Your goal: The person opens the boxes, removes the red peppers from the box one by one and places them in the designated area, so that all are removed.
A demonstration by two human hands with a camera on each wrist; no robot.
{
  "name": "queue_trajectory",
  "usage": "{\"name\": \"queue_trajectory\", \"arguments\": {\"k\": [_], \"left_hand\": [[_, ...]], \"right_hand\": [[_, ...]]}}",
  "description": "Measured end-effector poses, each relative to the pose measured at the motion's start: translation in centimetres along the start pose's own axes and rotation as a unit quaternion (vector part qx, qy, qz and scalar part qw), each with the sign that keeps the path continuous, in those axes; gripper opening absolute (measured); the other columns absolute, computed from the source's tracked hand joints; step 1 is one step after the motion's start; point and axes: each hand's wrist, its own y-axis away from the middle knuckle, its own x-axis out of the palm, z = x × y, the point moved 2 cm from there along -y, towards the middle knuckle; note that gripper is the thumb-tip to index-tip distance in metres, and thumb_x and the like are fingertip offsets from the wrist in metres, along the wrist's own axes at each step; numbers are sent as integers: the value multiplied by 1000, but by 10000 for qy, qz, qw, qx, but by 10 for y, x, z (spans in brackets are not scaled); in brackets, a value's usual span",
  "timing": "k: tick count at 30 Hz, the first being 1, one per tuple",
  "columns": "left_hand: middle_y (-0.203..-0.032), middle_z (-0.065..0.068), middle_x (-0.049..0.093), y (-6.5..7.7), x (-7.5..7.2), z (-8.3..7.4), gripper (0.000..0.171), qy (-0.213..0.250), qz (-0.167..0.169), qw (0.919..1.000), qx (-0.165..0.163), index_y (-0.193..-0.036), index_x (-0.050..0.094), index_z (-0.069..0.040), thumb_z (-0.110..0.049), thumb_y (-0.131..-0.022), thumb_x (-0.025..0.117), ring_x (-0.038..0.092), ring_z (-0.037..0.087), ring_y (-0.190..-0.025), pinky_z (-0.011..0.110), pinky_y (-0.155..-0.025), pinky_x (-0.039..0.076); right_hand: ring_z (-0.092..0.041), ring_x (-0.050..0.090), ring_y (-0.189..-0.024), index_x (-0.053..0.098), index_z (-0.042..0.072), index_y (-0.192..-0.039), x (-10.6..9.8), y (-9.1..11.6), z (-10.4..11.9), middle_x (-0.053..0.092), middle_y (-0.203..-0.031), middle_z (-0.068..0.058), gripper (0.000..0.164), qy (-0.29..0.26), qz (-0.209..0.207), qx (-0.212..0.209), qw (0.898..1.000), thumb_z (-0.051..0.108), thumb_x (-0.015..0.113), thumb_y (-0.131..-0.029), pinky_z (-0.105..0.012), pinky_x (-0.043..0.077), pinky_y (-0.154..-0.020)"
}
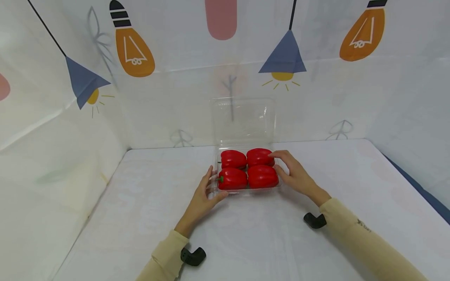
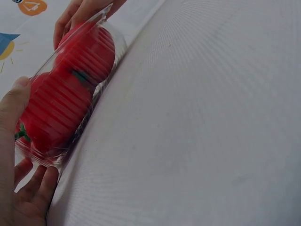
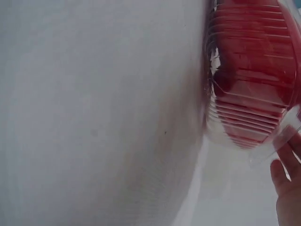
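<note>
Left fingers (image 1: 207, 178) hold clear box (image 1: 252, 191); right fingers (image 1: 282, 154) parted at red peppers (image 1: 263, 176); raised lid (image 1: 246, 121) behind.

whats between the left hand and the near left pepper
The clear container's wall stands between left hand and pepper; the left wrist view shows it.

I'm touching a clear plastic container (image 1: 250, 121), glossy, its sides showing ridges | red peppers (image 1: 263, 176) are gleaming, smooth and shiny | my cloth sleeves (image 1: 365, 238) are looking matt | white tabletop (image 1: 253, 234) is looking matt
</note>
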Motion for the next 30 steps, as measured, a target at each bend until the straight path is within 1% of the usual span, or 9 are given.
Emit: {"name": "queue_trajectory", "arguments": {"k": [3,5,7,10,13,17,21,25,30], "left_hand": [[-149,-8,35,-1,0,1,95,-17,-11,10000,12,-152,14,-27,-41,-79,73,39,21,-136,46,-104,43],[-148,-8,36,-1,0,1,95,8,-19,10000,25,-152,14,-30,-41,-79,74,40,21,-135,45,-104,44],[-147,-8,36,-1,1,1,94,15,-18,10000,68,-151,14,-31,-40,-79,74,40,21,-135,45,-104,44],[-147,-7,36,-1,1,0,92,13,-3,9999,106,-150,16,-34,-39,-79,74,40,21,-134,45,-104,44],[-147,-7,35,0,1,0,89,-35,5,9999,143,-150,18,-33,-38,-80,73,40,21,-134,46,-104,43],[-146,-6,36,1,1,0,88,-48,-6,9998,186,-150,18,-32,-36,-81,73,41,22,-134,47,-104,43],[-146,-5,36,0,1,-1,88,-91,-11,9998,202,-150,18,-32,-37,-81,73,41,22,-133,47,-104,43],[-146,-5,36,0,1,-2,88,-94,-7,9998,199,-150,18,-31,-37,-81,73,41,22,-133,47,-104,44],[-146,-5,36,1,1,-3,88,-113,-9,9996,244,-150,18,-31,-35,-81,73,42,23,-133,47,-104,44]], "right_hand": [[-18,49,-119,51,12,-128,0,1,4,50,-128,-3,37,195,-8,-55,9998,7,56,-92,-40,48,-99],[-15,48,-119,52,13,-127,0,2,7,49,-129,-1,36,179,50,-60,9998,8,56,-92,-42,49,-97],[-14,47,-119,52,14,-127,1,2,10,49,-128,1,35,39,164,-92,9998,10,57,-92,-45,49,-96],[-13,46,-120,52,16,-126,1,4,16,49,-127,3,35,-130,443,-160,9988,13,59,-92,-46,49,-96],[-13,44,-121,53,18,-125,1,5,22,49,-127,3,36,-69,765,-209,9968,19,63,-91,-42,50,-95],[-14,44,-121,53,21,-126,0,4,27,47,-129,5,43,56,1194,-72,9928,31,67,-87,-39,53,-92],[-14,44,-122,51,23,-128,-1,1,29,45,-130,7,50,58,1489,104,9888,38,69,-85,-38,53,-93],[-15,44,-123,50,24,-129,0,-1,30,44,-130,7,51,35,1610,141,9868,37,70,-84,-38,52,-95],[-16,44,-125,51,24,-129,1,0,29,44,-131,8,50,7,1600,144,9870,36,70,-84,-39,51,-96]]}}
